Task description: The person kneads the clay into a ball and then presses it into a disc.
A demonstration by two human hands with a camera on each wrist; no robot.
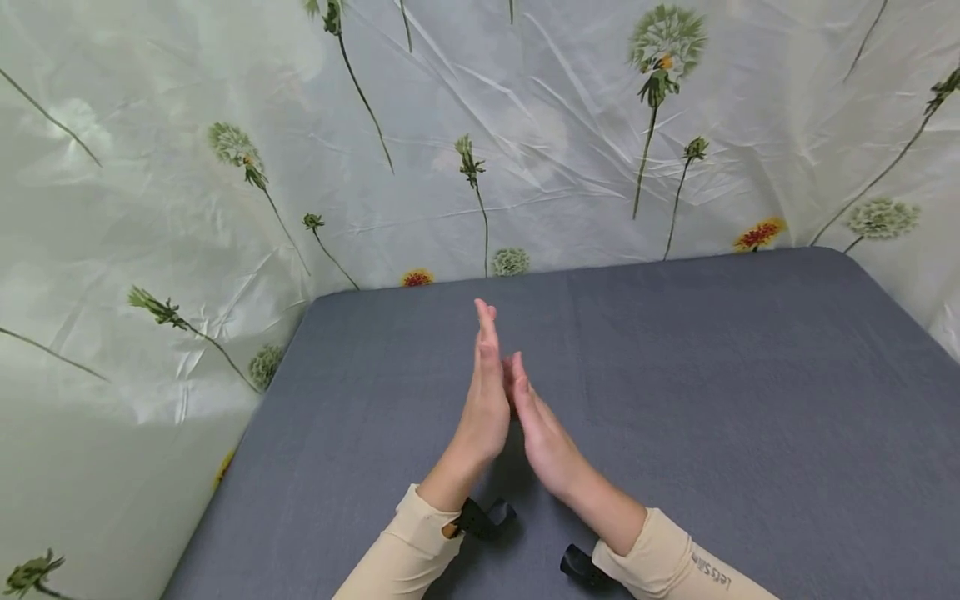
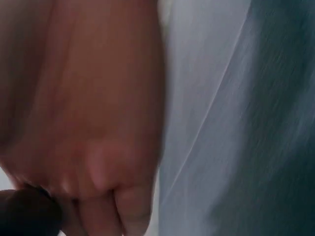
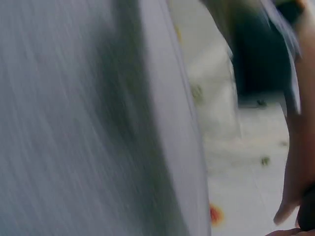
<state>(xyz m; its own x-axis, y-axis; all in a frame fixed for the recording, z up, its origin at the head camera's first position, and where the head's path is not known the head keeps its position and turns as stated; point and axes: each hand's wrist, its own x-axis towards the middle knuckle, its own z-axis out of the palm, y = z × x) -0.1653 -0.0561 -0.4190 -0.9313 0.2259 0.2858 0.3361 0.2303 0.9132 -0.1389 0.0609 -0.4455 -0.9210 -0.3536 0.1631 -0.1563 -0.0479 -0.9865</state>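
Note:
Above the grey padded surface [image 1: 712, 375], both hands are raised with their palms turned toward each other. My left hand [image 1: 483, 412] has straight fingers pointing up and away. Lower and slightly right, my right hand [image 1: 546, 437] leans toward it, its fingers straight too. The right fingertips come up beside the left palm; whether they touch cannot be made out. No object shows in either hand. The left wrist view holds a large, blurred part of the left hand [image 2: 93, 108]. At the right edge of the right wrist view, part of a hand [image 3: 298, 167] appears, blurred.
Beyond the grey surface hangs a shiny pale sheet [image 1: 555, 142] printed with dandelions and flowers. Black straps with devices sit at the left wrist [image 1: 483, 518] and the right wrist [image 1: 581, 567], by the beige sleeves [image 1: 405, 550]. Shadows fall on the surface under the hands.

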